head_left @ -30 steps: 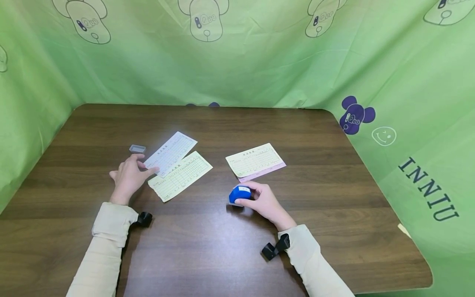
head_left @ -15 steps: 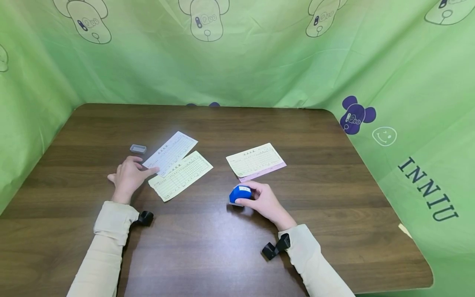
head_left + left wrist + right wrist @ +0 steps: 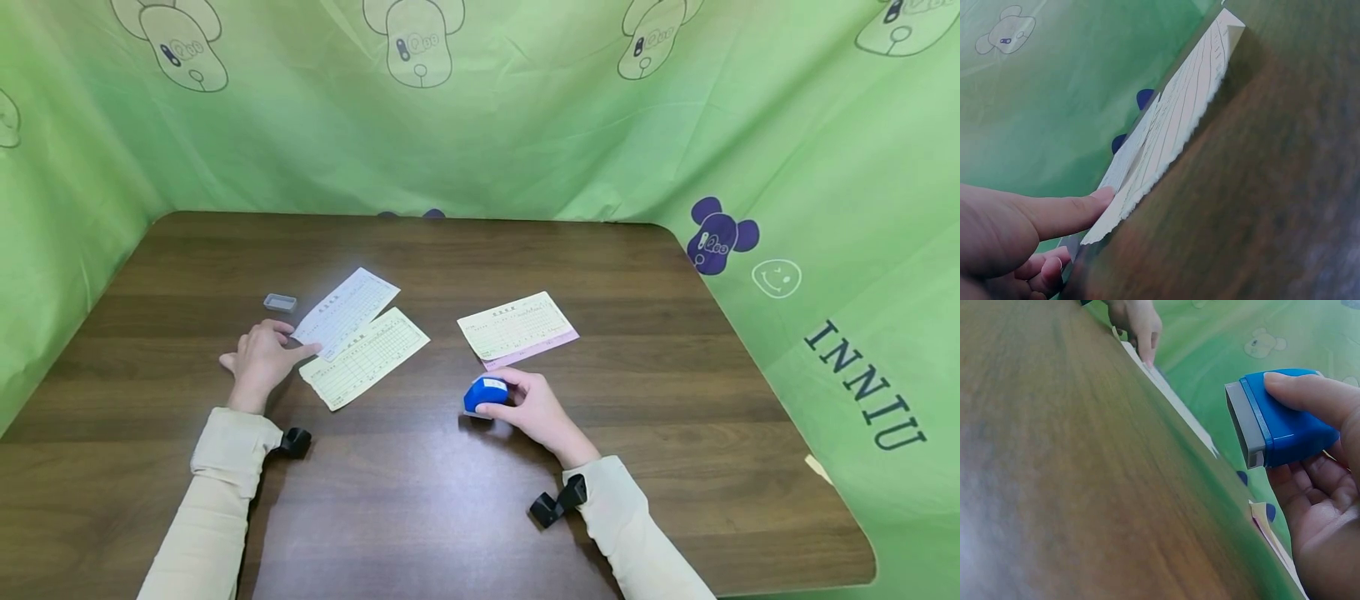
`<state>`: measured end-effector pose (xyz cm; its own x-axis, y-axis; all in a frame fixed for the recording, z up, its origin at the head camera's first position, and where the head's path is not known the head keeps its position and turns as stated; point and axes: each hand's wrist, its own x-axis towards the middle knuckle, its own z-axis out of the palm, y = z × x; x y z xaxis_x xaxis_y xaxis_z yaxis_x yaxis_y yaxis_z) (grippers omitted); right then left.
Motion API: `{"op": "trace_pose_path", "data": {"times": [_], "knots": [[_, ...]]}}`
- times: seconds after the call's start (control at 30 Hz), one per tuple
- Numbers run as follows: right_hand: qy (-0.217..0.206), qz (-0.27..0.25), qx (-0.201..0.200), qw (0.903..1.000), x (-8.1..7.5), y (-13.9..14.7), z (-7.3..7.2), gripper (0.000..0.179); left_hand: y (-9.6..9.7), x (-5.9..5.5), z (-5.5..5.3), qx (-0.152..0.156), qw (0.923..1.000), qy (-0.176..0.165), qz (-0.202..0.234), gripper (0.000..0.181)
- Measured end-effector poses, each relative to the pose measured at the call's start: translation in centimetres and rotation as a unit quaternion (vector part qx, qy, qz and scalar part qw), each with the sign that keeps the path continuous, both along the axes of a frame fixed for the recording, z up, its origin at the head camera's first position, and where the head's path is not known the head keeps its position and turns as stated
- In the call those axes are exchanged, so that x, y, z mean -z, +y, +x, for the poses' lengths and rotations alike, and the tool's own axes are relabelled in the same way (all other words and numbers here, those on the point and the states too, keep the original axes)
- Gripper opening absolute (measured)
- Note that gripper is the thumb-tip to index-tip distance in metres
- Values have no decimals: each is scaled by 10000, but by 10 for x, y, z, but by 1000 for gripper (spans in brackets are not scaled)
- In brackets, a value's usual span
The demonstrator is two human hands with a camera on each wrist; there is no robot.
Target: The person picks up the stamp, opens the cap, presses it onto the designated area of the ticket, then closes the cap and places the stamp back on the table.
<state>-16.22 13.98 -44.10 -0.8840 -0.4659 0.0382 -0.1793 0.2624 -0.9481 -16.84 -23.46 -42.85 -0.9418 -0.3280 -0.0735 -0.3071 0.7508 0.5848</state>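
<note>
My right hand (image 3: pixel 536 412) grips a blue self-inking stamp (image 3: pixel 486 393) between thumb and fingers. In the right wrist view the stamp (image 3: pixel 1291 415) is tilted, its grey base facing left, away from the palm. Toward the left, a white printed slip (image 3: pixel 352 304) partly overlaps a pale yellow-green one (image 3: pixel 371 354). My left hand (image 3: pixel 262 358) rests at their near-left end, its straight thumb pressing on the white slip. Seen from the left wrist, that thumb (image 3: pixel 1069 215) lies along the paper, and the other fingers are partly hidden behind it.
A small clear cap (image 3: pixel 281 302) lies beyond my left fingers. Right of centre, another pale yellow slip (image 3: pixel 517 323) lies over a pink sheet (image 3: pixel 536 347). The brown wooden table (image 3: pixel 420 517) has a green printed curtain (image 3: pixel 510 142) at its back and sides.
My left fingers have drawn slightly back from the clear cap, with the thumb still on the white slip. The right hand and stamp stay where they were.
</note>
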Motion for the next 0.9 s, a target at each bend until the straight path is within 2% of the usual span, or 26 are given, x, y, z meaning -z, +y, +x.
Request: {"op": "trace_pose_path", "data": {"times": [0.53,0.8,0.9], "knots": [[46,-35,-26,10000,1,0,0,38,-1,2,1,60,9999,17,99,44],[55,-84,-31,9999,3,0,0,37,-1,2,0,64,10000,-39,-57,47],[38,-106,-46,9999,2,-1,0,37,0,2,0,-29,10000,32,73,47]]}}
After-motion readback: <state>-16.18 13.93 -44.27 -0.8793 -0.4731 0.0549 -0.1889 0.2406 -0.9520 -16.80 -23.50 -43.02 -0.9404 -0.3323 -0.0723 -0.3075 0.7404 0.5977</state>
